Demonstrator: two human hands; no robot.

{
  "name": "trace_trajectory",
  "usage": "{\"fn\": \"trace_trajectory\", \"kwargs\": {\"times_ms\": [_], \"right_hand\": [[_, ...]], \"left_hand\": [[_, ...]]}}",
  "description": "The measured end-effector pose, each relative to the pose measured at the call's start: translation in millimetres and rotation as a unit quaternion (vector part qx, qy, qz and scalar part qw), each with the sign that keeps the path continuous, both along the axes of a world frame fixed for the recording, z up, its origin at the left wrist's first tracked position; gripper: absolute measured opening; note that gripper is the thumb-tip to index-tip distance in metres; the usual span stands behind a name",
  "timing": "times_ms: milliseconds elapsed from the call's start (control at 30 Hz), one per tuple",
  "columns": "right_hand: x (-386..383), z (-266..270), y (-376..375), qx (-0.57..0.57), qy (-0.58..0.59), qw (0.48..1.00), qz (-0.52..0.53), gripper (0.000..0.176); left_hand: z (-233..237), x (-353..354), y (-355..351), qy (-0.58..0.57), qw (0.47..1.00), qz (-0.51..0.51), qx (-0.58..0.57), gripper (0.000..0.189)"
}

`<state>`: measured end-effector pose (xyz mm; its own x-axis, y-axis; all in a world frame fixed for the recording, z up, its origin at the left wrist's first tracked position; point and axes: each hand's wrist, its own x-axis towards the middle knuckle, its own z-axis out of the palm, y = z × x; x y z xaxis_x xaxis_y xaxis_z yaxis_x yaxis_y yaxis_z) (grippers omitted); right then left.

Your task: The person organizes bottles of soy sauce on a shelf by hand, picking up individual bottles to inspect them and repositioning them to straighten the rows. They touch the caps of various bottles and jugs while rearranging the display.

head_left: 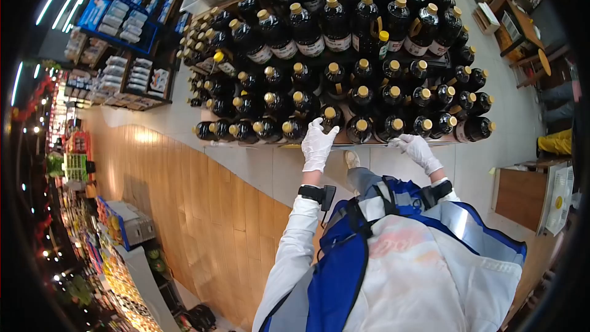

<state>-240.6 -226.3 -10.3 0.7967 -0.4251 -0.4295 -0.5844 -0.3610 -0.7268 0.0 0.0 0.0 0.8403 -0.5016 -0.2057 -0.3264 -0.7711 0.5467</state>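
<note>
Presently, the white-gloved left hand is curving, thumb and fingers apart, around the near side of a dark, gold-capped bottle in the front row; whether it is gripping, I cannot tell. The white-gloved right hand is bending its fingers together beside this row, and I cannot tell if they are holding something. Behind, taller dark bottles with pale labels are standing. Farther left, white packages are filling a blue display.
</note>
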Motion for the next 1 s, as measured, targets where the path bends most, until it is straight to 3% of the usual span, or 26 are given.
{"fn": "trace_trajectory", "kwargs": {"times_ms": [67, 200, 267, 433, 500, 633, 867, 1000], "right_hand": [[-8.5, -5.4, 29.5, 0.0, -0.017, 0.999, -0.028, 0.037], [50.1, -7.6, 3.7, -0.033, 0.01, 0.999, -0.011, 0.032], [49.6, -11.2, 14.3, -0.056, 0.012, 0.998, -0.011, 0.031], [58.4, -17.9, 22.3, -0.077, 0.01, 0.996, -0.054, 0.032], [63.8, -10.7, 23.4, -0.017, 0.1, 0.992, -0.069, 0.035], [67.7, 9.8, 41.8, -0.022, 0.102, 0.989, -0.109, 0.036], [47.3, 1.4, 65.7, 0.045, 0.09, 0.972, -0.214, 0.038], [18.3, -27.7, 72.0, -0.017, 0.049, 0.965, -0.259, 0.037]], "left_hand": [[-0.2, -12.8, -3.1, -0.06, 0.998, -0.013, 0.032, 0.068], [-44.6, 41.5, -61.3, -0.112, 0.986, -0.069, 0.106, 0.069], [-60.4, 45.7, -55.2, -0.094, 0.984, -0.085, 0.122, 0.066], [-58.2, 64.9, -63.6, -0.089, 0.972, -0.145, 0.161, 0.067], [-62.5, 69.3, -67.8, -0.106, 0.967, -0.172, 0.153, 0.067], [-68.8, 79.3, -66.4, -0.106, 0.957, -0.24, 0.121, 0.058], [-37.9, 87.4, -75.3, -0.015, 0.918, -0.343, 0.196, 0.053], [-36.8, 93.4, -77.4, -0.044, 0.89, -0.408, 0.199, 0.053]]}}
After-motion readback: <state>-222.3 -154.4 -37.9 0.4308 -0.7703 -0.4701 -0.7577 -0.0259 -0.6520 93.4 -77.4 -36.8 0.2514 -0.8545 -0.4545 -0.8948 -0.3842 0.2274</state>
